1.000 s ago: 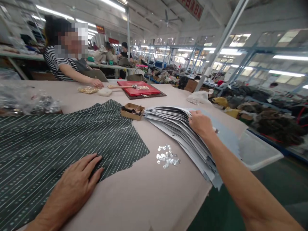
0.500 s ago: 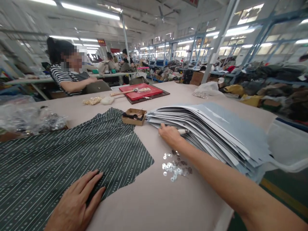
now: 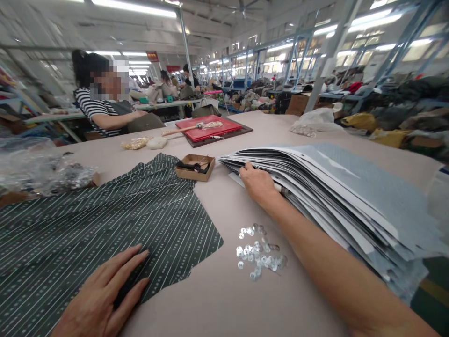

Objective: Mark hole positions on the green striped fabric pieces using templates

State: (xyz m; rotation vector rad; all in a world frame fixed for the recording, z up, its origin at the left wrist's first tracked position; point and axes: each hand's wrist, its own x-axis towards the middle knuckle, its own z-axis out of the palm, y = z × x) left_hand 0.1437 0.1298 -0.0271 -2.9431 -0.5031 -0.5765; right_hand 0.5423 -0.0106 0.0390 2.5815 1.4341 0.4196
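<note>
My left hand (image 3: 101,295) lies flat with fingers spread on the near edge of a dark green striped fabric (image 3: 91,220) spread over the table. My right hand (image 3: 258,183) reaches into the left side of a thick stack of grey-blue sheets (image 3: 336,187), its fingers tucked under the upper sheets and closed round a white pen-like stick that pokes out beside them. A small heap of clear round discs (image 3: 257,252) lies on the table between my arms.
A small cardboard box (image 3: 195,167) with dark bits sits by the stack. Further back lie a red mat (image 3: 208,128) with a hammer, and bags (image 3: 45,171) at left. A person in a striped top (image 3: 93,110) sits across the table. The table edge runs at right.
My right hand came off the top of the stack, moved left to its near-left edge and slid in among the sheets. The left hand stayed on the fabric.
</note>
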